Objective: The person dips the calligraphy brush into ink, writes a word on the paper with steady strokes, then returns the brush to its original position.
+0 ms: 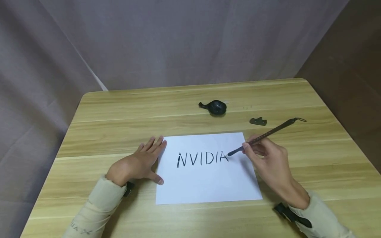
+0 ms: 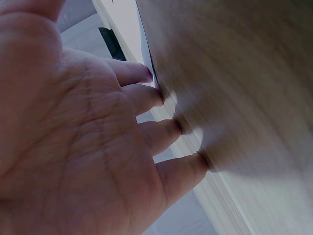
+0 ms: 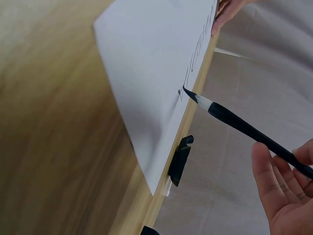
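Observation:
A white sheet of paper [image 1: 208, 185] lies on the wooden table, with black letters reading "NVIDIA" across its middle. My right hand [image 1: 269, 160] pinches a dark writing brush [image 1: 268, 133] between thumb and fingers, its hanging loop at the upper end. In the right wrist view the brush [image 3: 239, 125] shows a white band and an ink-black tip right at the last letter. My left hand [image 1: 140, 165] is spread at the paper's left edge, thumb and fingertips on the sheet's margin. The left wrist view shows its palm raised and straight fingers [image 2: 178, 178] touching the tabletop.
Beyond the paper, a black gourd-shaped vessel [image 1: 217, 107] sits on the table [image 1: 134, 105]. To its right is a small dark notched rest [image 1: 258, 121]. A grey curtain [image 1: 190, 39] hangs behind the table's back edge.

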The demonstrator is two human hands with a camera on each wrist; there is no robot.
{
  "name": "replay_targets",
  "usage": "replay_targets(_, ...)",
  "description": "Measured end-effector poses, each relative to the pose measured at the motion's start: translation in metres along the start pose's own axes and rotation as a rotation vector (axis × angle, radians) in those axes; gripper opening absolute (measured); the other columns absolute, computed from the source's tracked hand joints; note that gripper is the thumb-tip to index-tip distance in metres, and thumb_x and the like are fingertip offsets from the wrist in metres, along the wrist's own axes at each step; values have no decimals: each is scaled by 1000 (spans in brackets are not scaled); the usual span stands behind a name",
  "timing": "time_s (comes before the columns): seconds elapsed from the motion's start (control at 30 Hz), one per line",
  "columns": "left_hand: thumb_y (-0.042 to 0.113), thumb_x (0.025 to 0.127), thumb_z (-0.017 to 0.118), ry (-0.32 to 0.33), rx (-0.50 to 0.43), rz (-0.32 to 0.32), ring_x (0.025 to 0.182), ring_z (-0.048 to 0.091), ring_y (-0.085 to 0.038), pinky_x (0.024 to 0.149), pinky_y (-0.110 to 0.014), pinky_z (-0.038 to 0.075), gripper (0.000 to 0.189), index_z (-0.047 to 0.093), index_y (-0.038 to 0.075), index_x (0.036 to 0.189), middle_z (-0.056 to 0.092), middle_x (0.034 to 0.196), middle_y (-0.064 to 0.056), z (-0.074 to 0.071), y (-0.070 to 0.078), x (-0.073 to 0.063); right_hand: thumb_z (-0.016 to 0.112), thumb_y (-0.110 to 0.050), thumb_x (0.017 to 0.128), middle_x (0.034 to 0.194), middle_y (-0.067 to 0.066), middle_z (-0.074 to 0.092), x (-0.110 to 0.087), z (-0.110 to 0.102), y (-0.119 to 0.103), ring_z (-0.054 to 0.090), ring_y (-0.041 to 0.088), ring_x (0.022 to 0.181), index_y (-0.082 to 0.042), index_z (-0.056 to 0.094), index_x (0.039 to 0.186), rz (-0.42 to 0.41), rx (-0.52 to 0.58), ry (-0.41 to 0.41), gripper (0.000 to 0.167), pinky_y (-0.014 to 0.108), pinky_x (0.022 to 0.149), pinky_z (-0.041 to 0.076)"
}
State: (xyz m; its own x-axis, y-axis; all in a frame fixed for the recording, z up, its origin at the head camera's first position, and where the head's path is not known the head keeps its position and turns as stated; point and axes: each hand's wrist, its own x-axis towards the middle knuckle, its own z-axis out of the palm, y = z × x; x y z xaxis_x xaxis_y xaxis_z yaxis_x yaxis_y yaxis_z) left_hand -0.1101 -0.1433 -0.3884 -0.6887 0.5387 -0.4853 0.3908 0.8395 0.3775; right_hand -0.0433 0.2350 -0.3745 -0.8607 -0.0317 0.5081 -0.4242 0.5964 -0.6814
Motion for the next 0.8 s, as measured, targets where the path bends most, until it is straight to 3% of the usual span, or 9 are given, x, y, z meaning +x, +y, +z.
replay_targets(0.47, 50, 77, 92, 2, -4, 4, 162, -9, -42, 128, -66, 4, 136, 4, 4, 170, -8, 177, -17, -1, 0, -2, 75, 20, 85, 93, 23, 76, 3, -11, -8, 67, -16, 93, 13, 68, 103, -54, 7, 84, 20, 10, 80, 56)
replay_targets(0.8, 49, 77, 93, -1, -4, 8, 162, -11, -41, 128, -65, 3, 136, 3, 4, 170, -9, 177, -15, -1, 0, -3, 72, 26, 83, 99, 25, 73, 4, -14, -16, 69, -11, 98, 16, 63, 112, -59, 54, 112, 32, 12, 87, 56)
